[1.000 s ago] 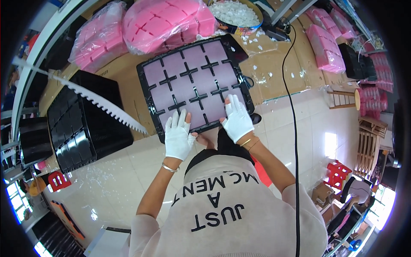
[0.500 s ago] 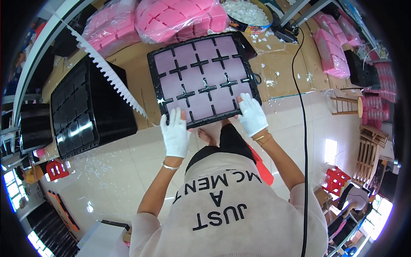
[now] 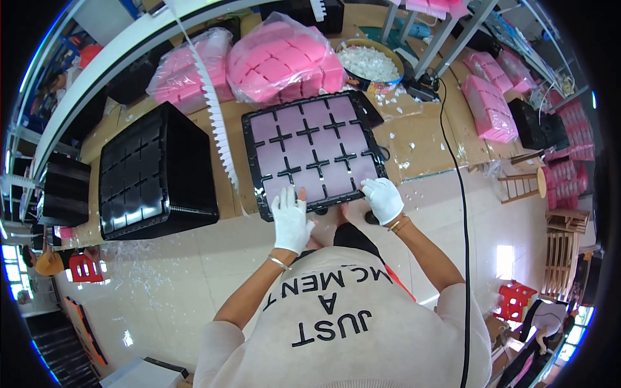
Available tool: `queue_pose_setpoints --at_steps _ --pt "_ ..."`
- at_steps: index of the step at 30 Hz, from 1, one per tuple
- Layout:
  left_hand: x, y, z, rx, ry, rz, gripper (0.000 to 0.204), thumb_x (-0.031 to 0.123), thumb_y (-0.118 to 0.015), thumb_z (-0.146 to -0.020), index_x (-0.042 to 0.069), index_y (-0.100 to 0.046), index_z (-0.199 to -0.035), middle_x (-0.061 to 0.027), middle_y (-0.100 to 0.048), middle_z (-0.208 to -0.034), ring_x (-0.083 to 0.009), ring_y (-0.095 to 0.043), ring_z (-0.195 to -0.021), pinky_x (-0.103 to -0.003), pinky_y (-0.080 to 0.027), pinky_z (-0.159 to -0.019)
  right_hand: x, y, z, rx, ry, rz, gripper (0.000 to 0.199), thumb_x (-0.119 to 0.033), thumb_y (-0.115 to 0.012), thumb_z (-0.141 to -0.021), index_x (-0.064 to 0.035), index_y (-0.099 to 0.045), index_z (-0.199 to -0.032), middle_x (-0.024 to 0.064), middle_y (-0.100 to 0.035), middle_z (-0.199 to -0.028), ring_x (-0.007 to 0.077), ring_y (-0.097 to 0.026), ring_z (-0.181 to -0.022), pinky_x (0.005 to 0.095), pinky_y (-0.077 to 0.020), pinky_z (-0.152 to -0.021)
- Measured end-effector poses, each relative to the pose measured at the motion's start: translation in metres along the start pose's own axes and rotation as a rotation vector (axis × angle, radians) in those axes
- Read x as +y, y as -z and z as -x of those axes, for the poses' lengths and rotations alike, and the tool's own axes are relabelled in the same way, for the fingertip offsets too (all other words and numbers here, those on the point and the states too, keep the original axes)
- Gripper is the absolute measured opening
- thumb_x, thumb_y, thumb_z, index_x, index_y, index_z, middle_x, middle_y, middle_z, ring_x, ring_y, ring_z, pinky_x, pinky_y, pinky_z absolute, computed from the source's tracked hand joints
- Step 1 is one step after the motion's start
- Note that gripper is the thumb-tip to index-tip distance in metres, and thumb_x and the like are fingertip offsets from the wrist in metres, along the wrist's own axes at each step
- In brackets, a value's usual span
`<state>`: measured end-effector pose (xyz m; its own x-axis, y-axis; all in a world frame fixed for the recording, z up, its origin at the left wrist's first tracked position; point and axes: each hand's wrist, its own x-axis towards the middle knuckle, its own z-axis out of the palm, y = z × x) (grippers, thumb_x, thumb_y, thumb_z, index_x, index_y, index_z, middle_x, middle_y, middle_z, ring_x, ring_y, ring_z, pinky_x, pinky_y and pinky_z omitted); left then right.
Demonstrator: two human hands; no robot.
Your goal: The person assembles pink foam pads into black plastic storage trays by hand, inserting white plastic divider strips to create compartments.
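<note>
A shallow black plastic tray [image 3: 250, 158] with cross-shaped dividers lies in front of me on the cardboard-covered bench. Pale mauve panels [image 3: 333, 141] fill its compartments. My left hand [image 3: 291, 223], in a white glove with one bare fingertip showing, lies over the tray's near left corner, fingers stretched out. At the near right corner, my right hand [image 3: 384, 201], also white-gloved, has its fingers bent and closed on the rim. Part of the rim there is hidden by the fingers.
Stacked black trays [image 3: 187, 161] stand to the left. Behind are plastic-wrapped pink foam blocks [image 3: 275, 55] and a round tub of white scraps [image 3: 370, 63]. A toothed white strip [image 3: 213, 107] hangs at the left; a black cable [image 3: 458, 174] runs down the right.
The view has shifted, so the bench and tray sit lower and further right in it. My right hand's fingers have bent closer around the rim; my left hand remains at its corner.
</note>
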<state>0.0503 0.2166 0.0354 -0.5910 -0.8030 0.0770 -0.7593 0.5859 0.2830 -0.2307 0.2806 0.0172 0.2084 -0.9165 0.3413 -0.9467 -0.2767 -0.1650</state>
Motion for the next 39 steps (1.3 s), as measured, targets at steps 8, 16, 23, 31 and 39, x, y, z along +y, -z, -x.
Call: queue_pose_setpoints --at_steps 8,16,23,31,39 --pt "-0.011 0.028 -0.032 0.316 -0.216 0.001 0.047 0.009 -0.063 -0.08 0.009 -0.06 -0.127 -0.0163 -0.058 -0.133 -0.0357 -0.051 -0.127 -0.048 -0.038 -0.106 -0.043 0.104 -0.064 0.031 0.018 0.122 0.027 -0.008 -0.067 -0.073 -0.0129 -0.062 -0.099 0.0014 -0.063 -0.099 0.0203 -0.059 -0.097 0.0409 -0.037 -0.101" --pt "-0.069 0.198 0.023 0.784 0.458 0.379 0.026 0.003 -0.072 -0.081 0.0 -0.067 -0.106 -0.0119 -0.07 -0.092 -0.0236 -0.065 -0.077 -0.033 -0.052 -0.075 -0.08 0.168 -0.149 0.991 0.107 -0.109 0.028 -0.014 -0.059 -0.092 -0.0069 -0.064 -0.119 0.0162 -0.06 -0.123 0.0329 -0.056 -0.116 0.0589 -0.0325 -0.107" --pt "-0.205 0.164 0.189 1.566 0.578 1.141 0.03 0.012 -0.073 -0.087 -0.008 -0.065 -0.108 -0.0123 -0.066 -0.101 -0.0216 -0.063 -0.089 -0.035 -0.052 -0.087 -0.052 0.085 -0.246 0.773 -0.117 -0.502 0.047 0.01 -0.054 -0.081 -0.0044 -0.061 -0.125 0.0142 -0.06 -0.128 0.0312 -0.055 -0.12 0.0394 -0.0378 -0.108" --pt "-0.321 0.148 0.137 1.736 1.067 1.251 0.024 0.004 -0.075 -0.084 -0.01 -0.065 -0.1 -0.0154 -0.067 -0.095 -0.0246 -0.065 -0.078 -0.038 -0.057 -0.073 -0.155 -0.028 -0.411 0.078 0.066 -1.233 0.04 -0.001 -0.056 -0.085 0.001 -0.06 -0.125 0.0193 -0.064 -0.119 0.0354 -0.059 -0.113 0.0413 -0.0443 -0.103" --pt "-0.272 0.15 0.064 1.261 1.393 0.243 0.055 0.017 -0.067 -0.089 -0.015 -0.045 -0.128 -0.0276 -0.053 -0.131 -0.0335 -0.054 -0.117 -0.038 -0.041 -0.102 -0.223 -0.156 -0.472 0.344 0.668 -0.575 0.036 -0.024 -0.059 -0.091 -0.0089 -0.064 -0.123 0.0105 -0.062 -0.126 0.0314 -0.056 -0.122 0.05 -0.039 -0.105"
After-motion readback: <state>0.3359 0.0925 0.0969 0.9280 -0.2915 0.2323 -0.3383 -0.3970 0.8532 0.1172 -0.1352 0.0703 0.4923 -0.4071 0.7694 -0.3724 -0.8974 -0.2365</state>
